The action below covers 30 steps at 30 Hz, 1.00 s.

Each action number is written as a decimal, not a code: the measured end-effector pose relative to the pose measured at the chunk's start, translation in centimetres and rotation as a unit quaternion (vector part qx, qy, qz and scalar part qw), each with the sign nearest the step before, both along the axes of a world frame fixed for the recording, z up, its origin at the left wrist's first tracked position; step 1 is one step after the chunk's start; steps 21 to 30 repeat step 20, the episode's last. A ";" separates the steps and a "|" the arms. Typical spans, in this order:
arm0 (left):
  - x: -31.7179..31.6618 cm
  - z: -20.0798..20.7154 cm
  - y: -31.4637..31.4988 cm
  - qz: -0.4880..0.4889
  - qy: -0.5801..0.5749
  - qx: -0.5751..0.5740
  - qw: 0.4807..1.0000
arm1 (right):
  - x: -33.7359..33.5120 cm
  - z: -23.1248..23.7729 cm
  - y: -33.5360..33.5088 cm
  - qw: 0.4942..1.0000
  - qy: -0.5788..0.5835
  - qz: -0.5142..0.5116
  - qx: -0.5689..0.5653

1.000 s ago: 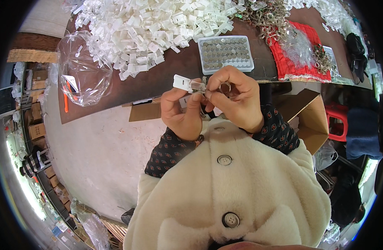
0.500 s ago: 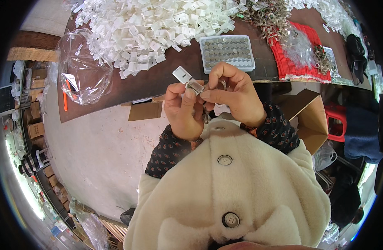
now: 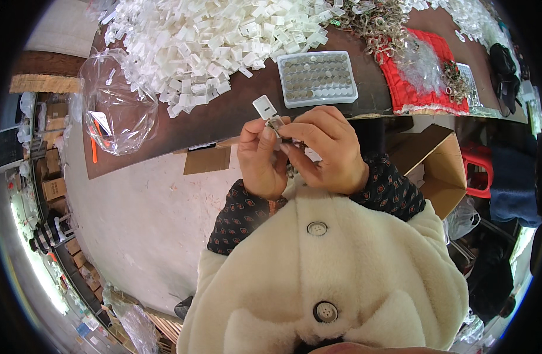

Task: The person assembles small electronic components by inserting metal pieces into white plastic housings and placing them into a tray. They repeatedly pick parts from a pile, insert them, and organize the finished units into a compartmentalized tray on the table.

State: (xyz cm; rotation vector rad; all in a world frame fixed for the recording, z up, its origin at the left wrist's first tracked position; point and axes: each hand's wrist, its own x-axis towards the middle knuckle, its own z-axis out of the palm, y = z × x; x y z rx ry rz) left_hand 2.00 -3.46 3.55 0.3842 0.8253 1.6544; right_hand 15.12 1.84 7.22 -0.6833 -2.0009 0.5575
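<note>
A small white plastic case (image 3: 264, 107) with its hinged lid standing open is pinched between the thumb and fingers of my left hand (image 3: 261, 165). My right hand (image 3: 333, 150) meets it from the right, thumb and fingers closed at the clear lower half. Whatever the right fingers pinch there is mostly hidden. Thin, dark, strap-like pieces hang below, between the hands. Just beyond my hands, a clear plastic tray (image 3: 355, 94) holds rows of round, silvery, coin-shaped pieces (image 3: 315, 76).
A large heap of white plastic cases (image 3: 206, 41) covers the table's far left. Beside it lies a clear plastic bag (image 3: 120, 112) with an orange-handled tool (image 3: 94, 147). Farther right are tangled strap-like parts (image 3: 380, 35), a red cloth (image 3: 401, 88) and, below, an open cardboard box (image 3: 445, 171).
My right hand has turned, its fingers now lying over the case and its thumb lower. The case has shifted slightly right. The whole view has tilted a little.
</note>
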 end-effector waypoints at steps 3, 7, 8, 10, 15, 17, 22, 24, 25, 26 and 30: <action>-0.9 -0.8 0.1 -0.065 -0.036 0.024 0.997 | 1.2 0.0 -0.2 1.000 -0.002 0.007 -0.020; -0.7 -1.7 0.2 -0.111 -0.045 0.016 0.993 | 1.9 -0.7 0.0 0.999 -0.006 0.004 -0.042; -0.7 -1.8 0.4 -0.115 -0.050 0.016 0.992 | 2.0 -0.9 0.0 0.999 -0.002 0.000 -0.036; -0.5 -1.9 0.5 -0.104 -0.035 -0.010 0.994 | 2.6 -1.1 0.1 0.995 0.010 0.016 -0.103; -1.0 -1.9 0.4 -0.071 -0.003 -0.063 0.995 | 3.7 -2.2 2.9 0.987 0.006 -0.114 -0.110; -1.2 -2.3 0.5 -0.065 0.003 -0.071 0.995 | 3.4 -2.7 3.5 0.990 -0.033 -0.111 -0.085; -1.5 -2.8 0.7 -0.059 0.001 -0.058 0.997 | 2.5 -3.0 4.2 0.988 -0.094 -0.117 -0.045; -1.5 -2.8 0.7 -0.059 0.001 -0.058 0.997 | 2.5 -3.0 4.2 0.988 -0.094 -0.117 -0.045; -1.5 -2.8 0.7 -0.059 0.001 -0.058 0.997 | 2.5 -3.0 4.2 0.988 -0.094 -0.117 -0.045; -1.5 -2.8 0.7 -0.059 0.001 -0.058 0.997 | 2.5 -3.0 4.2 0.988 -0.094 -0.117 -0.045; -1.5 -2.8 0.7 -0.059 0.001 -0.058 0.997 | 2.5 -3.0 4.2 0.988 -0.094 -0.117 -0.045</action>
